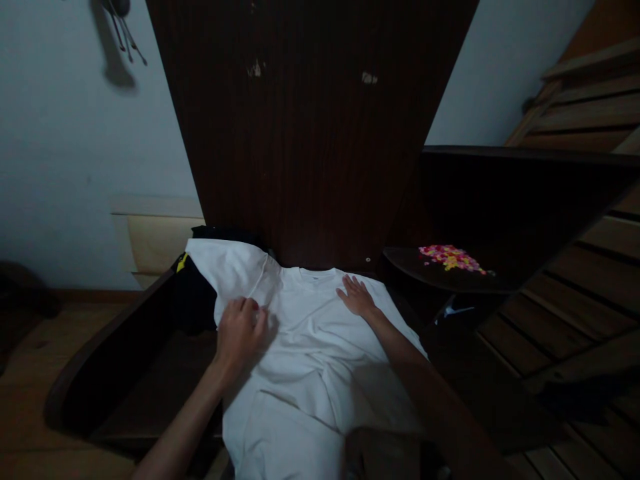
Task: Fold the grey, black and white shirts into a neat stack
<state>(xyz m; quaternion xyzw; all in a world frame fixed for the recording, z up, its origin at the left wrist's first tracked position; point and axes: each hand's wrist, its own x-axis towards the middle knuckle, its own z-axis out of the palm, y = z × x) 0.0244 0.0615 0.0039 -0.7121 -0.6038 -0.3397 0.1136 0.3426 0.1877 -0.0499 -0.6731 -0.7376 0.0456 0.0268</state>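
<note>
A white T-shirt (313,320) lies spread and wrinkled over a dark wooden seat, its collar toward the tall dark panel. Over the shirt's left side, by the sleeve, is my left hand (243,333) with its fingers curled in. A small reddish spot shows near its fingertips, and whatever they might pinch is hidden. My right hand (356,297) rests flat near the right shoulder of the shirt, fingers spread. Toward my body the lower part of the shirt is bunched in folds.
Behind the shirt rises a dark wooden panel (310,133). A curved armrest (75,373) borders the left side, with dark cloth (195,300) beside the sleeve. Colourful small pieces (453,258) lie on a dark ledge at right. Wooden slats (570,307) stand farther right.
</note>
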